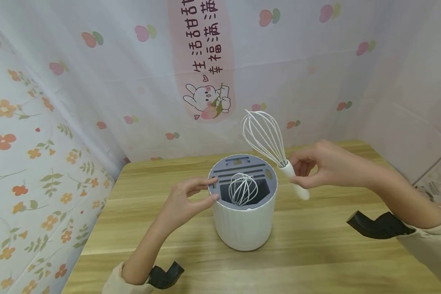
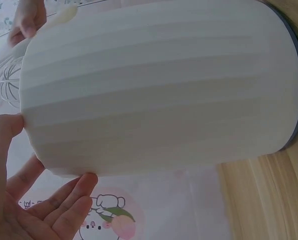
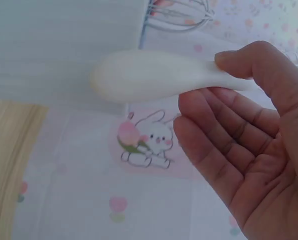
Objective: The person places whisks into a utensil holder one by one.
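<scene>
A white whisk is held at its handle by my right hand, pinched between thumb and fingers. Its wire loops point up and to the left, above the right side of a white ribbed utensil holder. My left hand grips the holder's left rim, thumb toward the front and a finger farther back; in the left wrist view other fingertips touch its outer wall. Inside the holder's large opening stands another whisk, wires up, its handle hidden.
The holder's grey top has narrow slots and small holes behind the large opening. It stands on a wood-grain table. Behind hangs a white curtain with a printed rabbit; a flowered cloth hangs at left. Black mounts sit on both wrists.
</scene>
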Demonstrator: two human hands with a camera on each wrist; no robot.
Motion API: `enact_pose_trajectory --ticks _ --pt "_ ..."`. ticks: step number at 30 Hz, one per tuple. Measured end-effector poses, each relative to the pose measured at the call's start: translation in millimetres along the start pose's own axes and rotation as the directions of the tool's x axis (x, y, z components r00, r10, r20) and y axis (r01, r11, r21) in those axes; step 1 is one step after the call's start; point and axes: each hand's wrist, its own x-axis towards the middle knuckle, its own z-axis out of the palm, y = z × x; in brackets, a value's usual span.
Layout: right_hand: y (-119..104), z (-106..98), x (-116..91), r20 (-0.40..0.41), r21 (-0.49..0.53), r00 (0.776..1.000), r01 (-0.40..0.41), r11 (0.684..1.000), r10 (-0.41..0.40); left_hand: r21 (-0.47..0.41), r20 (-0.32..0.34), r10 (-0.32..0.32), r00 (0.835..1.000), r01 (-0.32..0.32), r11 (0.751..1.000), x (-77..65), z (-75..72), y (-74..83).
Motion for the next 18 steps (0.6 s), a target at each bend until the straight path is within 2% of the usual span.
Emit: enact_pose_trajectory --ticks 3,11,14,18 --pt "-4 -1 16 0.008 0.039 1.000 0.023 0.999 -0.023 -0.010 0.002 0.004 1.000 -0.004 1.000 0.2 -0.2 0.6" --pt "-9 3 49 0.060 0.178 0.998 -0.011 0.984 0.000 0.001 0.007 0.009 1.000 -0.009 1.000 0.4 -0.4 -2.3" --pt "-7 8 57 0.111 0.206 0.993 -0.052 0.977 0.029 -0.002 0.003 0.014 1.000 -0.014 1.000 0.1 -0.8 -2.9" --pt "-3 13 66 0.221 0.241 0.973 -0.118 0.963 0.064 -0.001 0.000 0.019 1.000 -0.019 1.000 0.2 -2.1 -3.7"
